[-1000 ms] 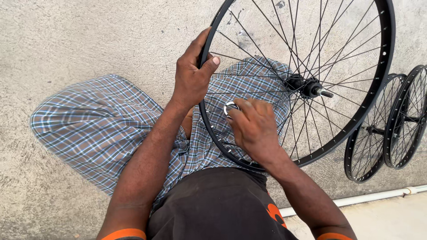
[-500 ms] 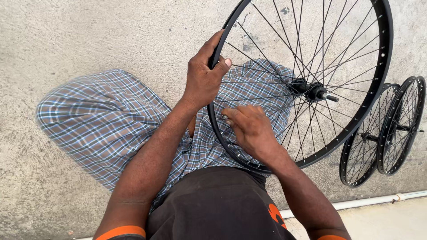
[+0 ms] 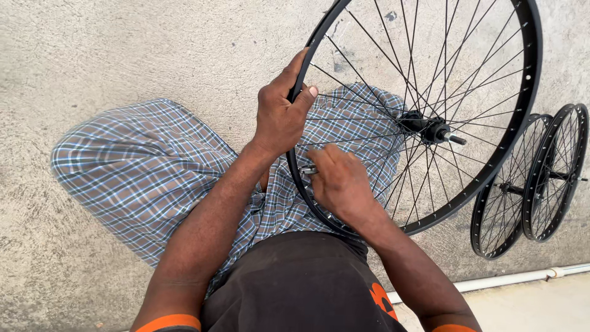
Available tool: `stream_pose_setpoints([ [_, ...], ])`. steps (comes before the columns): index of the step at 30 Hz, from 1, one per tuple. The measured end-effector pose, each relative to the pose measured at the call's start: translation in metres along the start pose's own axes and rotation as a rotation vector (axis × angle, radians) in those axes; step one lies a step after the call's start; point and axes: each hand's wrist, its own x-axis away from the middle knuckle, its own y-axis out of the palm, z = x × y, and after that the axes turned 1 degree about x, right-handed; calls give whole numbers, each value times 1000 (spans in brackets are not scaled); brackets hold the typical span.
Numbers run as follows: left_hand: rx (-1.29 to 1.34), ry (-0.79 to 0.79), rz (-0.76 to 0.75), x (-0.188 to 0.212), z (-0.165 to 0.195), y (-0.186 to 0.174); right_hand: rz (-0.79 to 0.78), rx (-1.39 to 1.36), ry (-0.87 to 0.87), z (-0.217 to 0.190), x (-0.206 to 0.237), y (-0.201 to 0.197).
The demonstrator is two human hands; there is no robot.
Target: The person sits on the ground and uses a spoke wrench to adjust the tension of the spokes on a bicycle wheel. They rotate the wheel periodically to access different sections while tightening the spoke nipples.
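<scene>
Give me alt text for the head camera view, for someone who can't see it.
A seated person's left hand grips the rim of a large black spoked bicycle wheel while the right hand holds a small silver metal tool at the spokes. Two smaller black spoked wheels stand to the right on the grey concrete floor.
</scene>
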Motion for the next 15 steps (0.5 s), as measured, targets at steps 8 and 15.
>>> stream_pose_setpoints([
  [8,-11,22,4,2,-5,-1,93,-197,-195,14,12,-7],
  [15,-27,12,-19,1,-5,1,152,-118,-100,13,12,9],
])
